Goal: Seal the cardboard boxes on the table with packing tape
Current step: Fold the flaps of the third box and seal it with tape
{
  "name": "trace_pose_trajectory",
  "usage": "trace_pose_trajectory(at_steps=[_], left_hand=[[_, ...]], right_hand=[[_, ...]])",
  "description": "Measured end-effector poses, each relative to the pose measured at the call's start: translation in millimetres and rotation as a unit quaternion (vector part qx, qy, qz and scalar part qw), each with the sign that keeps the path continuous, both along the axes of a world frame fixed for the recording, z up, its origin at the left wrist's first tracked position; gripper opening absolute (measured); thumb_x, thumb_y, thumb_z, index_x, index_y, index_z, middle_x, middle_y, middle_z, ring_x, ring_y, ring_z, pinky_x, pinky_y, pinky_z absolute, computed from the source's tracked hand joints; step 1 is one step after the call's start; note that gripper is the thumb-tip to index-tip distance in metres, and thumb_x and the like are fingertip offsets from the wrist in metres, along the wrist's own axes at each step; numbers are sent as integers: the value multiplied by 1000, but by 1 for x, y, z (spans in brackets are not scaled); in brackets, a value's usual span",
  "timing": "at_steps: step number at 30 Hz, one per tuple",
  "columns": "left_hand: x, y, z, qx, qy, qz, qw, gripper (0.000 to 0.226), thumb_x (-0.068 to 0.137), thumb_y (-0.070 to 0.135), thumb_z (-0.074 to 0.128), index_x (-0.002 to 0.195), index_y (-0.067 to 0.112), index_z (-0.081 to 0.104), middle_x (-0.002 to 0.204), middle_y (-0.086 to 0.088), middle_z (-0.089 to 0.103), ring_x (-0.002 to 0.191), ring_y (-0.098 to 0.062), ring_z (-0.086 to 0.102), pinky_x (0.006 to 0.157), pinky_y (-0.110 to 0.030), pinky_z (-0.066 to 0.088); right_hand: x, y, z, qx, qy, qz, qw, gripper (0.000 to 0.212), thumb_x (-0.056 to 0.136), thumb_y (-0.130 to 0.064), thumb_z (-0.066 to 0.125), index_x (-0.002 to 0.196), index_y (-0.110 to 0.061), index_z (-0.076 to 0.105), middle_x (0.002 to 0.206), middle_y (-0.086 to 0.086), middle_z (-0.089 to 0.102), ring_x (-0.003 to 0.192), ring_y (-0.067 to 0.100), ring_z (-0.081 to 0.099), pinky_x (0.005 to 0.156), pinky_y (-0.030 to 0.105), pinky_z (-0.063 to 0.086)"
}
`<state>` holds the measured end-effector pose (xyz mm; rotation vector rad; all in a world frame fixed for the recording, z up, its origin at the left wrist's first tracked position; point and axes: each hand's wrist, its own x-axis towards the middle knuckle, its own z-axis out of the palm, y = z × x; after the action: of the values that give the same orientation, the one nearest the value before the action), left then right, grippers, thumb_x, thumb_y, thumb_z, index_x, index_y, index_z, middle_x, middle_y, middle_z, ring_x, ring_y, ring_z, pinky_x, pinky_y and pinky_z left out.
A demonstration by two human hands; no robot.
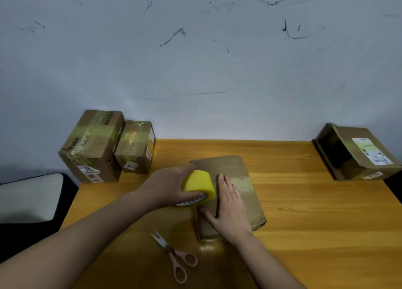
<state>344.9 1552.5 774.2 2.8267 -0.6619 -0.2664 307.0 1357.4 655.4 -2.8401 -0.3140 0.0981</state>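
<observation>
A flat brown cardboard box (239, 169) lies in the middle of the wooden table (315, 212). My left hand (171, 188) grips a yellow roll of packing tape (199, 185) with a toothed cutter edge, held on the box's left side. My right hand (228, 206) presses flat on the box's top along the flap seam, fingers straight, thumb at the near left corner. The box's left half is hidden by both hands and the roll.
Two taped cardboard boxes (95, 149) (137, 147) stand at the table's far left corner. An open box (356, 151) with a shipping label sits at the far right. Pink-handled scissors (176, 258) lie near the front edge. A wall rises behind.
</observation>
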Motion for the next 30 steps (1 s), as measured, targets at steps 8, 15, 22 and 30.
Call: trace_pose_trajectory(at_steps=[8, 15, 22, 30], left_hand=[[1, 40, -40, 241, 16, -31, 970, 69, 85, 69, 46, 138, 26, 37, 110, -1, 62, 97, -20, 60, 67, -30, 44], [-2, 29, -95, 205, 69, 16, 976, 68, 86, 65, 48, 139, 25, 36, 122, -5, 60, 109, -25, 58, 76, -34, 46], [-3, 19, -107, 166, 97, 47, 980, 69, 87, 61, 52, 142, 26, 31, 126, -7, 58, 111, -26, 57, 78, -34, 45], [-2, 19, -81, 111, 68, 52, 990, 65, 79, 64, 58, 127, 25, 37, 116, -1, 62, 102, -21, 61, 70, -31, 43]], right_hand=[[2, -1, -3, -21, -15, 25, 999, 93, 81, -82, 5, 154, -25, -6, 160, -2, -16, 147, 13, -18, 119, 32, -6], [2, 7, 2, -17, -5, 2, 1000, 81, 87, -75, 9, 154, -32, 10, 162, -1, -9, 148, 14, -15, 122, 36, -1], [19, 57, 15, -85, 69, -130, 985, 94, 84, -75, 35, 155, -24, -1, 162, 4, -12, 147, 30, -16, 116, 58, -6], [28, 41, 26, -33, 78, -139, 987, 81, 90, -65, 41, 154, -35, 1, 161, -6, -14, 147, 34, -13, 112, 67, 1]])
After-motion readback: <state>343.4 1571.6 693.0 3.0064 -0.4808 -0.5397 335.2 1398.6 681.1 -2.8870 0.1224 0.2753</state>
